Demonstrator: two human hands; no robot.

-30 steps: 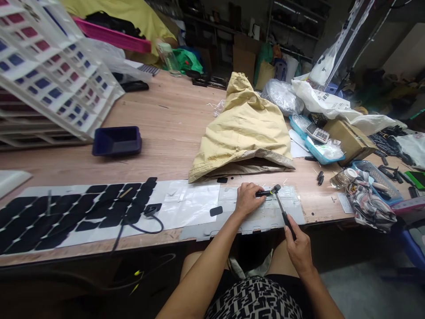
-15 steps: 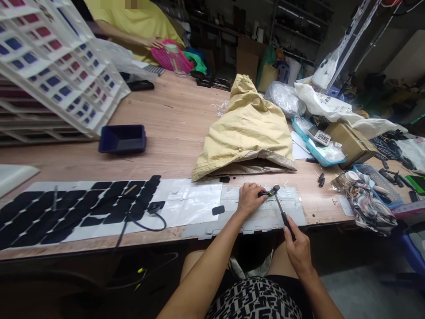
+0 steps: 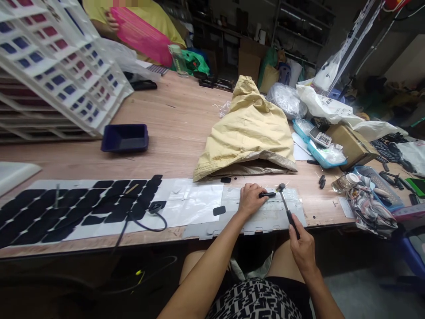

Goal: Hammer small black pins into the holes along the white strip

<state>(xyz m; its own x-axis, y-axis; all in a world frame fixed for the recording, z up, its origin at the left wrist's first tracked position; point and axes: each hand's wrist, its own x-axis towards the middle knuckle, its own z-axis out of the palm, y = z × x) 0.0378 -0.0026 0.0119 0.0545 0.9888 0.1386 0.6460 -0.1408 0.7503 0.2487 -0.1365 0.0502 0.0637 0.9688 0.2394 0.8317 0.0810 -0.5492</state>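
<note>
My right hand (image 3: 303,246) is closed around the black grip of a small hammer (image 3: 284,204). Its metal shaft slants up to a dark head. My left hand (image 3: 250,199) rests on a grey board (image 3: 232,225) at the table's front edge, its fingers closed on a slim black piece (image 3: 268,195). That piece sticks out to the right of my fingers, and its exact kind cannot be made out. The hammer head stands just right of the piece's tip, with a small gap. On the board's left part lies a black rounded patch (image 3: 219,211).
Behind my hands lies a beige cloth bag (image 3: 247,133). Black patches (image 3: 109,199) in rows cover a white sheet to the left, near a purple tray (image 3: 125,138). A glass jar (image 3: 345,182) and blue basket (image 3: 378,186) stand right. A person (image 3: 159,22) holds a pink basket (image 3: 142,35).
The hammer head has moved right, off the tip of the black piece, and my right hand has shifted slightly right. Across the table the person has raised the pink basket to the left.
</note>
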